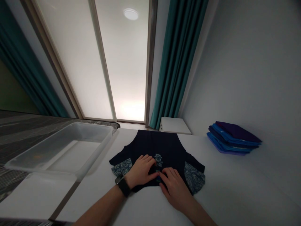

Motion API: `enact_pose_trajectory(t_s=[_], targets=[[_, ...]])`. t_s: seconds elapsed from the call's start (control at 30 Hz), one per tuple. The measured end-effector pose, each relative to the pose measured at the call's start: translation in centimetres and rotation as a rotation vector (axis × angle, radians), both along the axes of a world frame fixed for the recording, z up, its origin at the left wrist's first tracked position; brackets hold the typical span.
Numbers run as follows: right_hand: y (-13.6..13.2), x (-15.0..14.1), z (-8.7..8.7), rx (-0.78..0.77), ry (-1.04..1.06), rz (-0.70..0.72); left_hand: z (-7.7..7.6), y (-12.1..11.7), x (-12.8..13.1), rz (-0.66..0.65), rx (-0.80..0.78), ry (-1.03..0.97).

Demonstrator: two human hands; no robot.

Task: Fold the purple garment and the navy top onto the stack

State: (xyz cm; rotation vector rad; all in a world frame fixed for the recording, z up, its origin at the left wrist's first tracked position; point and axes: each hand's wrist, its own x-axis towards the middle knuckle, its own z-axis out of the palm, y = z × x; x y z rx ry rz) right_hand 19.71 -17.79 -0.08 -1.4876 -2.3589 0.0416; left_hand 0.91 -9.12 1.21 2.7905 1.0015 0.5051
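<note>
Garment (162, 146) matt dark cloth; paisley panels (194, 177) printed cloth. Bin (91, 127) translucent smooth plastic. Tabletop (225, 191) smooth matt white.

Dim indoor light, glow from a round ceiling lamp (131, 14), bright frosted glass panel (101, 62) with glare near its base, soft shadow beside a plastic tub (61, 147), murky detail across a dark garment (162, 144), wide-angle bending toward the frame edges, a curtain (178, 59) leaning sharply

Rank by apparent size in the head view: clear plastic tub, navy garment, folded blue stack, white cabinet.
1-2. Clear plastic tub and navy garment: similar, and nearness to the camera makes their order unsure.
3. Folded blue stack
4. White cabinet
</note>
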Motion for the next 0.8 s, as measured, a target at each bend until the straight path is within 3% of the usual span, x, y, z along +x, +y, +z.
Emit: enact_pose_trajectory(t_s=[0.27,0.57,0.67,0.8], targets=[[-0.4,1.4,-0.3,-0.021,-0.033,-0.007,-0.3,-1.2,0.5,0.064,0.053,0.018],[-0.3,2.0,-0.8,-0.266,-0.081,-0.031,-3.0,-2.8,0.3,0.089,-0.002,0.110],[0.7,2.3,-0.1,-0.245,-0.066,-0.078,-2.4,-1.6,-0.1,0.118,0.004,0.099],[4.3,4.0,0.4,-0.145,-0.074,-0.169,-1.0,3.1,-1.5,0.199,0.069,0.097]])
